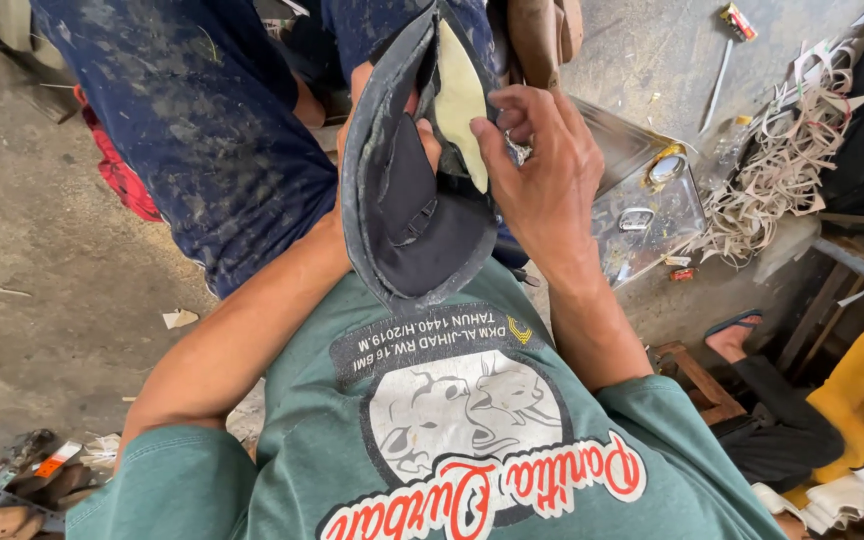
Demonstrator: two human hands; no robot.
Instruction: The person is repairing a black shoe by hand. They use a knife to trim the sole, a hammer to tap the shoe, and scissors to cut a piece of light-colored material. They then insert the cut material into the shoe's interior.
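I hold a dark shoe (407, 215) upside down against my chest, its grey sole edge curving round the left side. My left hand (422, 125) is tucked inside the shoe from beneath, mostly hidden, only fingertips showing. My right hand (542, 170) presses on a pale yellow insole piece (459, 100) at the shoe's top opening, fingers curled over a small metal object that I cannot make out. My green printed shirt fills the lower view.
Dark blue stained trousers (202, 130) are on the left. A silvery metal tin (647, 195) sits right of the shoe, with a heap of pale cut strips (782, 170) beyond. Another person's foot in a sandal (737, 335) rests lower right, by a wooden stool (697, 380).
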